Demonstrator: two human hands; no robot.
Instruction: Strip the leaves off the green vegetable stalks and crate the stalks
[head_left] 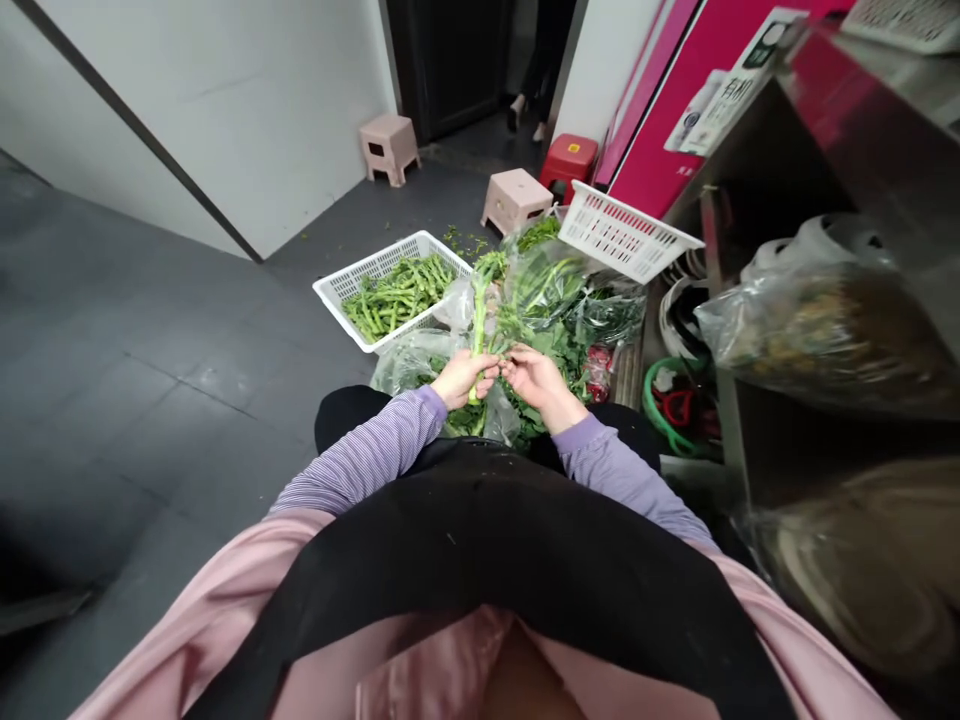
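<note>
- long, pale-green, leafy-topped vegetable stalk (479,312), nearly upright;
- left hand (461,380), forearm angled inward, fingers closed around the stalk's lower part;
- right hand (536,380), fingertips narrowly bunched beside it; cannot tell whether they hold leaf;
- white, rectangular, perforated plastic basket (384,261), heaped with slender green stems (405,295)

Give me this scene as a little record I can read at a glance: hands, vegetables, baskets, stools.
Left hand: gripping a green stalk
Right hand: fingertips close beside the stalk; exact grip unclear
Left basket: white, holding a pile of green stems
Right basket: white, tilted
Greens: partly in clear plastic
Stools: two pink stools, one red stool
</note>
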